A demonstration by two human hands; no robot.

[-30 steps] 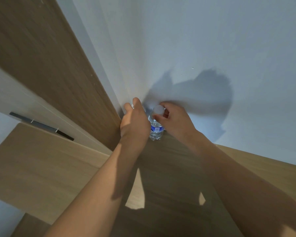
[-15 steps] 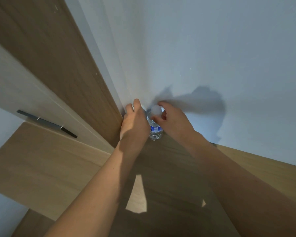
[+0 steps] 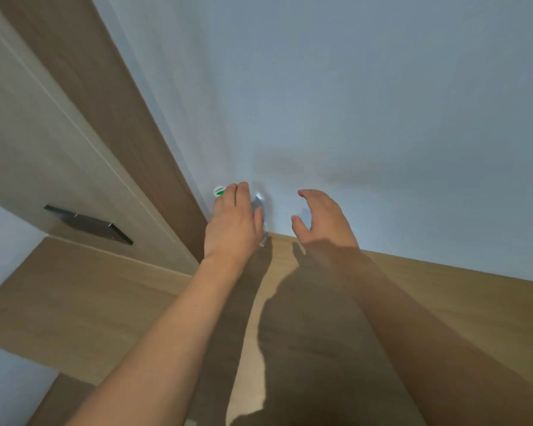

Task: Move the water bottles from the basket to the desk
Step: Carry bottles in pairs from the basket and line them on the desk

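Bottles are hard to count from this view: one bottle (image 3: 260, 207) stands in the far corner of the tabletop (image 3: 428, 302), against the wall (image 3: 351, 103), mostly hidden behind the left hand (image 3: 233, 224), whose fingers curl round it; a green-and-white cap (image 3: 219, 191) shows just past the fingertips. The right hand (image 3: 323, 219) hovers beside it, fingers loosely spread, holding nothing. At least one bottle seems delivered. The basket is out of view, so how many bottles are left cannot be told.
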